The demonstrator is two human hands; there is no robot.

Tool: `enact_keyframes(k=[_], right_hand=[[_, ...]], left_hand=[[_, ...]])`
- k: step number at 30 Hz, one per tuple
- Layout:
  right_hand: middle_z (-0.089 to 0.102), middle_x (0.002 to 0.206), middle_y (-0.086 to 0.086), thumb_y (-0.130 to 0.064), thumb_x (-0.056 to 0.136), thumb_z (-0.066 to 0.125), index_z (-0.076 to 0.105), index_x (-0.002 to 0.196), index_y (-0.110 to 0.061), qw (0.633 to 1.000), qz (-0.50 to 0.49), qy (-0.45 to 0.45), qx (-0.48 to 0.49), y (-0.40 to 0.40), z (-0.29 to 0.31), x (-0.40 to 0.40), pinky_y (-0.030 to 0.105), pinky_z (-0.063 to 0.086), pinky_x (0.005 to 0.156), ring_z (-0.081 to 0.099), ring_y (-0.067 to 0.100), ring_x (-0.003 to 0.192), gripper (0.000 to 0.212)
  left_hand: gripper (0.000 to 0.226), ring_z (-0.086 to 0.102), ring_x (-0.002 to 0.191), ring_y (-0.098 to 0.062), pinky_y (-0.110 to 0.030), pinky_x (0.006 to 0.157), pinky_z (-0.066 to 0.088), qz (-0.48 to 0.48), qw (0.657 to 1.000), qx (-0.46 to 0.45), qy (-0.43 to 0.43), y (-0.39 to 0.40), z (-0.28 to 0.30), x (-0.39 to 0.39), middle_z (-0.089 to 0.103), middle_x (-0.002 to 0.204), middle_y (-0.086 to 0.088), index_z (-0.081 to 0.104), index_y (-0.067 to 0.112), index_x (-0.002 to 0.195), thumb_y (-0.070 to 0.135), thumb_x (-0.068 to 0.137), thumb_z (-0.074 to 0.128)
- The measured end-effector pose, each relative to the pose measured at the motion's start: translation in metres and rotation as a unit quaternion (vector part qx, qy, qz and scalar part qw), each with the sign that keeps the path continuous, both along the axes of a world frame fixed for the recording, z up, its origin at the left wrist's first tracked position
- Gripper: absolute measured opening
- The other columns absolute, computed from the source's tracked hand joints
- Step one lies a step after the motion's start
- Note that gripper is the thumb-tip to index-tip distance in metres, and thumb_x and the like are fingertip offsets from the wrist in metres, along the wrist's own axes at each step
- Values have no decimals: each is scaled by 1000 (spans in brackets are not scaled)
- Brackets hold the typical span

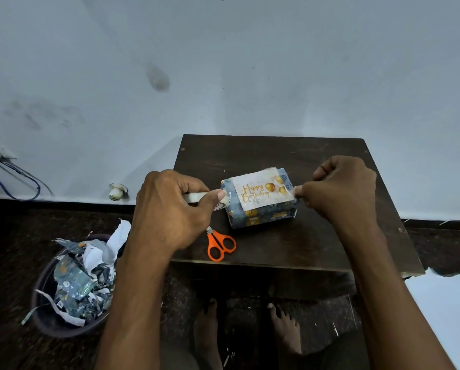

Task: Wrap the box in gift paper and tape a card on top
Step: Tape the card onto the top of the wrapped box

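Note:
A small box [261, 216] wrapped in blue patterned gift paper sits on a dark wooden table [290, 244]. On its top lies a white "Happy Birthday" card [261, 189] with gold balloons. At the box's left end my left hand [170, 209] grips a roll of white tape [197, 196], thumb on the roll's edge. My right hand [338, 188] has curled fingers and pinches at the card's right edge; whether a strip of tape runs between the hands I cannot tell.
Orange-handled scissors [221, 245] lie on the table just in front of the box's left end. A dark bin [63, 327] full of paper scraps stands on the floor at the left. My bare feet [285, 327] are under the table. A pale wall rises behind.

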State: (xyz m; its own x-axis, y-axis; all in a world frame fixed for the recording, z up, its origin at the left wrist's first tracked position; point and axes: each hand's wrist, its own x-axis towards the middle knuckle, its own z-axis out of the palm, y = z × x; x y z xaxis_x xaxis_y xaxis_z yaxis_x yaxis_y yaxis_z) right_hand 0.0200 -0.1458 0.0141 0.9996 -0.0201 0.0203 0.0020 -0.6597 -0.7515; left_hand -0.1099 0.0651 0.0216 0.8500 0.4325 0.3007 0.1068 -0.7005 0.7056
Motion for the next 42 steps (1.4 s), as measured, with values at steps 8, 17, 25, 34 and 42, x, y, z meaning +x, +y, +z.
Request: enact_keyframes(k=[8,17,25,34,42], right_hand=[[69,68,5,-8,67,88,61,69,-16,1000,9,11,-14,-1,1,0,33,61,61,72,21,65,28],[68,70,3,-9,70,88,60,68,-18,1000,12,13,-21,1,-1,-3,22,50,55,70,18,66,29],[71,73,3,-14,66,93,64,73,-17,998,-8,54,-11,1,-3,-2,38,64,67,73,18,71,30],[75,85,14,-7,72,89,68,81,-8,953,-59,240,177,-7,-3,7,22,53,48,74,19,76,23],[75,80,5,-1,82,76,74,77,-15,994,-56,54,75,-14,-20,4,15,54,73,70,12,75,15]], left_hand=[[23,54,44,-6,-18,52,33,-3,1000,1,14,-1,1,-1,61,46,15,80,25,65,42,79,82],[26,58,46,-9,-21,53,37,-3,999,-6,34,-1,0,-1,65,49,12,79,24,61,44,78,81],[23,61,49,-10,-25,54,43,6,998,-11,61,0,-3,0,65,49,12,78,24,60,36,79,84],[24,64,52,-14,-37,54,54,9,998,-25,60,2,-8,3,67,51,9,78,23,60,35,79,85],[22,64,53,-14,-29,54,47,15,998,-26,60,5,-10,1,68,53,8,80,22,62,35,78,86]])
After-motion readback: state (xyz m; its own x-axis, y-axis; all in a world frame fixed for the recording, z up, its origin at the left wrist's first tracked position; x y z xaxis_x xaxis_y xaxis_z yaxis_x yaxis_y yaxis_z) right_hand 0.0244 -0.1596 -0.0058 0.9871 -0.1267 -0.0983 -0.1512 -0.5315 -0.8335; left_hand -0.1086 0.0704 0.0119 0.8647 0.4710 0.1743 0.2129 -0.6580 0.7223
